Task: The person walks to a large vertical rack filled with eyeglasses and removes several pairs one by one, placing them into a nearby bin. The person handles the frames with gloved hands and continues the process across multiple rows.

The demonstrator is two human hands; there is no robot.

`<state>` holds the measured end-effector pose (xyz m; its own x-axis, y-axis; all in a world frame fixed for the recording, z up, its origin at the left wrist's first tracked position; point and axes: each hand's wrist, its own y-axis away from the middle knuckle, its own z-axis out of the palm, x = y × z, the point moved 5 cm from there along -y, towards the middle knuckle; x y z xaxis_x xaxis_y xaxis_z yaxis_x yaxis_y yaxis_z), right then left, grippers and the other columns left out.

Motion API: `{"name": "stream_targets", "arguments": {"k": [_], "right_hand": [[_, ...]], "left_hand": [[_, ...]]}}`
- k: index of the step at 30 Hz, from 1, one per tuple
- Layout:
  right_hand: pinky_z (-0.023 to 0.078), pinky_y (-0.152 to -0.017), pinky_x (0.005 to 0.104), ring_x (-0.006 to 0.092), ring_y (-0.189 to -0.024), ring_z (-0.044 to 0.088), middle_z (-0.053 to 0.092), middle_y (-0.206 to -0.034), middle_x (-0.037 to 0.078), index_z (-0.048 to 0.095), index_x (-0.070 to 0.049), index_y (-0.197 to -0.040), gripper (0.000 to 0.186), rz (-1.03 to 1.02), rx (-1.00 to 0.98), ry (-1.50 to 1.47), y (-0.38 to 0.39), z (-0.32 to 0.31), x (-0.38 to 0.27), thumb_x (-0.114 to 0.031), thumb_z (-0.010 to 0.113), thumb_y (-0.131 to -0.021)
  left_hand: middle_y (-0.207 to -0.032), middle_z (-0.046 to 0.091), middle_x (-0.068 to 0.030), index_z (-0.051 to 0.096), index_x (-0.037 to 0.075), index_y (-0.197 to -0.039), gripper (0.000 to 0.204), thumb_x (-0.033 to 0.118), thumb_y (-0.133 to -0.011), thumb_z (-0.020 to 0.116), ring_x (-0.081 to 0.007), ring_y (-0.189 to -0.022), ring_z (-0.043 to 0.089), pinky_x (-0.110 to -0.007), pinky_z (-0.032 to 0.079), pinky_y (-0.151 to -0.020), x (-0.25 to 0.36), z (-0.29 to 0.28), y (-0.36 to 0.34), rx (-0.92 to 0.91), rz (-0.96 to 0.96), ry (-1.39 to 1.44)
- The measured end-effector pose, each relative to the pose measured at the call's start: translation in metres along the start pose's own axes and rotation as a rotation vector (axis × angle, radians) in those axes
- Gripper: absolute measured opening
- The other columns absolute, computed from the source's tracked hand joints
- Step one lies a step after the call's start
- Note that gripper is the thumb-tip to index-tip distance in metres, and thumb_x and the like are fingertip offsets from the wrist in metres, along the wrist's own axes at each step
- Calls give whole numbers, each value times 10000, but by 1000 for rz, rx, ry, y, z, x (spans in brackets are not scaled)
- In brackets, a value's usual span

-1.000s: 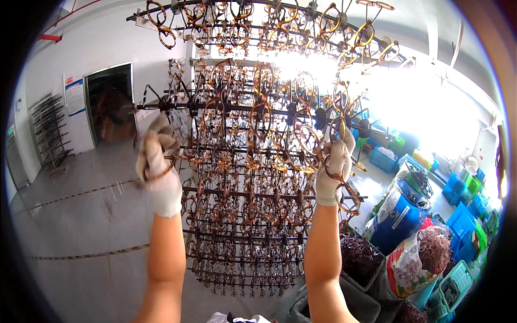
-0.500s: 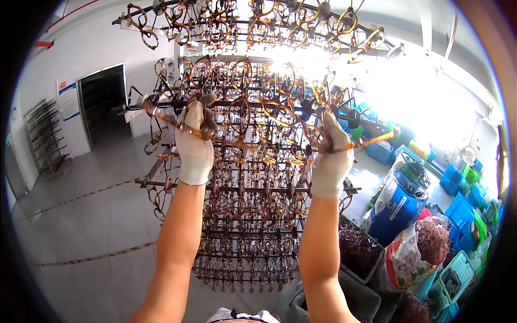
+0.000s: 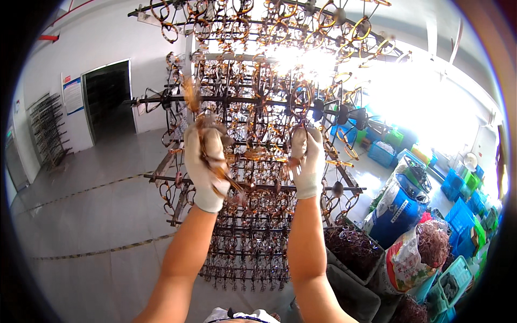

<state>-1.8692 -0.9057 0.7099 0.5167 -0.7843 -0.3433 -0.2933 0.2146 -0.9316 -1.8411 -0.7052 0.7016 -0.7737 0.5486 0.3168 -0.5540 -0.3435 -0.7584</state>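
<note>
Both of my hands wear white gloves and are raised before a tall rack hung with tortoiseshell eyeglass frames. My left hand (image 3: 204,167) is closed round brown eyeglass frames, smeared by motion; how many it holds I cannot tell. My right hand (image 3: 308,161) is closed, its fingertips at the lower end of an amber eyeglass frame (image 3: 302,102) by the black bar (image 3: 242,100). Black clips and round knobs sit along that bar, above both hands. More frames hang densely behind my fingers, and part of what the right fingers grip is hidden.
Another bar of frames (image 3: 215,20) hangs overhead, and a lower bar (image 3: 258,187) crosses behind my wrists. At right stand a blue sack (image 3: 397,212), a white sack of reddish stuff (image 3: 401,258) and blue crates (image 3: 460,215). A doorway (image 3: 110,102) opens at left.
Both hands have come lower, the right one also inward to the left. The frame in the left hand has swung from lying across to steeply tilted. The rack bars appear slightly shifted.
</note>
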Motion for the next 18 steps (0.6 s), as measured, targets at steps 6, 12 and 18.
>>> {"name": "stream_targets", "arguments": {"k": [6,12,18], "right_hand": [[420,-638,237,99,-681,474,452,-809,6,476,-19,-1080,233,86,-3,-905,-14,26,6,-142,405,-895],[271,-390,168,25,-451,356,435,-588,-26,530,-40,-678,170,388,42,-933,-31,15,-15,-78,408,-790],[269,-388,175,38,-427,349,393,-529,-44,457,-87,-579,211,485,-119,-992,-30,-2,-21,-120,428,-785]], "left_hand": [[-542,499,-31,464,89,-816,172,235,-830,553,-93,-401,477,-208,363,-331,-24,28,3,-364,-299,97],[-674,466,21,497,45,-826,214,243,-816,576,-54,-609,415,-206,359,-579,-40,47,-8,-90,143,-440],[-664,507,26,534,42,-912,180,208,-854,500,-32,-557,449,-173,358,-466,-63,62,-8,40,-124,82]]}}
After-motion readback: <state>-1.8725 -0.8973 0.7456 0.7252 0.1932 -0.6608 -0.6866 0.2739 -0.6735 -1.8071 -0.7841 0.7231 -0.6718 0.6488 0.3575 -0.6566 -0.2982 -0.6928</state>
